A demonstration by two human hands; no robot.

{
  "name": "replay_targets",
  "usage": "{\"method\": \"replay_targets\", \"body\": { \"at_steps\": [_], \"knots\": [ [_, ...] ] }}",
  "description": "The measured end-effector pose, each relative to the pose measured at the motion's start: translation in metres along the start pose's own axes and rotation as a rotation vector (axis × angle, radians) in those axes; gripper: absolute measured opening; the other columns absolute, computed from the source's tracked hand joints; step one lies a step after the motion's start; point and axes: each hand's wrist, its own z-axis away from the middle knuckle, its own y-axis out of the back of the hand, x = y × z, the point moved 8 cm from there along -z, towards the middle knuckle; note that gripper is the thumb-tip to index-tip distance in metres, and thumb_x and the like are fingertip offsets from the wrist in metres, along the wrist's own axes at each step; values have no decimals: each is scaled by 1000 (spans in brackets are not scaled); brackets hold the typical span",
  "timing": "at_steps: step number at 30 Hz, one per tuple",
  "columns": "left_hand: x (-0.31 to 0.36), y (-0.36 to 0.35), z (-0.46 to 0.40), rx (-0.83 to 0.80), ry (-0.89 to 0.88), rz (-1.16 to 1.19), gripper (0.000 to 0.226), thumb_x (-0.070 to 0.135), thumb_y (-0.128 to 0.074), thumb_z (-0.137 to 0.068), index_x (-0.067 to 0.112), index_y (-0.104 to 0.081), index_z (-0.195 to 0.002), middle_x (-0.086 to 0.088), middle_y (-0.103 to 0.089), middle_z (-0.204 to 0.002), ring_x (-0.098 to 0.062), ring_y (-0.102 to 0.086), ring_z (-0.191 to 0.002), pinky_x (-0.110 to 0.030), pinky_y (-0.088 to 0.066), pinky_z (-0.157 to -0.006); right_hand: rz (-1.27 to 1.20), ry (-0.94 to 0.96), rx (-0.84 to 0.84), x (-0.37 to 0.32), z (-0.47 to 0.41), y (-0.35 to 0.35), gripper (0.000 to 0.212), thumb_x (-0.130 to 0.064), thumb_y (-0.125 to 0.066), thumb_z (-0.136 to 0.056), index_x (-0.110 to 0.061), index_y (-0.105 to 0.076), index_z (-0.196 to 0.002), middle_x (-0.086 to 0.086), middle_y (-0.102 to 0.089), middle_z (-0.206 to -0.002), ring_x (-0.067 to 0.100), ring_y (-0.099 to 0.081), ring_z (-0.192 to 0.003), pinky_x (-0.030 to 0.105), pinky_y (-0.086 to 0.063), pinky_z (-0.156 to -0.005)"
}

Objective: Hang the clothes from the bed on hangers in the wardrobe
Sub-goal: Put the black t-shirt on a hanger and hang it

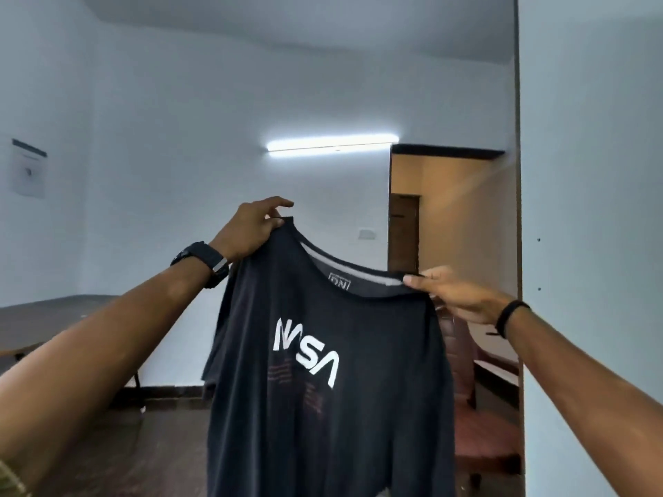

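One dark T-shirt (323,371), two hands, held up mid-frame.

Left hand (247,231), centre-left, fingers (276,202) pinched on the shirt's shoulder/collar edge; right hand (455,292), centre-right and lower, fingers clamped on the other end of the neckline, so collar slants down to the right. One white "NASA" print on the chest, faint red text under it, too small to read; neck label partly legible only. Shirt bottom cut off by lower frame edge. One watch (206,261) on left wrist, one black band (511,315) on right. One lit tube light (332,145) on back wall, one doorway (445,217) at right, one worktop (46,324) at left, partly behind the forearm. Reddish chair (480,435) lower right, mostly hidden by shirt.
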Motion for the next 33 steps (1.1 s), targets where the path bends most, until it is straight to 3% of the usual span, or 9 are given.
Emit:
{"method": "replay_targets", "body": {
  "at_steps": [3, 5, 7, 10, 14, 19, 23, 28, 33],
  "knots": [
    [5, 28, -8, 164, -12, -115, 18, 15, -48, -98, 9, -64, -107, -14, -67, -101, -28, -60, -93, -31, -45, -79, -115, 18, 122, -34, -6, 14, 39, -33, -44, -101, -4, -67, -112, 8, -70, -108, 16, -66, -93, 24, -55, -80],
    [9, 44, -14, 216, 35, -193, 18, 22, -43, -100, 9, -54, -106, -20, -63, -92, -35, -56, -83, -38, -44, -71, -51, 66, 119, -63, -4, 19, 44, -52, -46, -93, -18, -71, -103, -4, -74, -100, 7, -69, -86, 18, -54, -70],
    [14, 55, -22, 169, 70, -243, 19, 27, -38, -102, 9, -45, -105, -21, -58, -89, -35, -53, -78, -40, -43, -69, -78, 17, -121, -84, 4, 10, 45, -54, -59, -82, -18, -73, -105, -2, -73, -106, 8, -70, -91, 17, -55, -70],
    [26, 73, -32, -2, 72, -233, 18, 29, -41, -102, 13, -48, -103, -14, -57, -95, -29, -53, -83, -35, -38, -70, -53, -7, -410, -109, 23, 7, 52, -21, -75, -77, -5, -61, -125, 15, -62, -127, 26, -62, -113, 30, -53, -87],
    [55, 121, -34, -51, -7, -246, 12, 30, -52, -97, 20, -58, -97, 0, -57, -100, -19, -53, -89, -30, -34, -76, -72, 139, -169, -159, 25, 43, 27, -21, -68, -80, -13, -72, -105, 10, -70, -111, 20, -69, -98, 28, -56, -78],
    [106, 206, -35, 208, -109, 144, 10, 30, -60, -94, 20, -62, -92, -4, -67, -76, -13, -60, -62, -28, -47, -62, -40, 378, 164, -241, 36, 76, 44, -48, -70, -72, -11, -70, -96, 6, -75, -94, 14, -72, -78, 24, -57, -64],
    [122, 239, -46, 264, -101, 223, 10, 26, -64, -91, 16, -63, -88, -6, -67, -81, -15, -60, -67, -27, -48, -66, -11, 444, 228, -273, 40, 75, 52, -55, -69, -68, -10, -72, -93, 4, -76, -90, 13, -72, -74, 21, -55, -58],
    [82, 173, -36, -143, 89, 38, 8, 22, -66, -89, 17, -68, -84, 0, -67, -95, -15, -62, -84, -30, -50, -79, -2, 239, 102, -203, 12, 34, 54, -51, -71, -68, -7, -71, -100, 7, -75, -94, 15, -72, -78, 23, -57, -63],
    [-17, 11, 68, -793, 403, 126, 15, 9, -61, -91, 10, -67, -78, -4, -68, -76, -14, -64, -68, -26, -53, -62, 38, -179, -230, -21, 2, -53, 43, -34, -75, -73, 1, -70, -98, 16, -73, -97, 22, -71, -82, 30, -58, -73]
  ]
}}
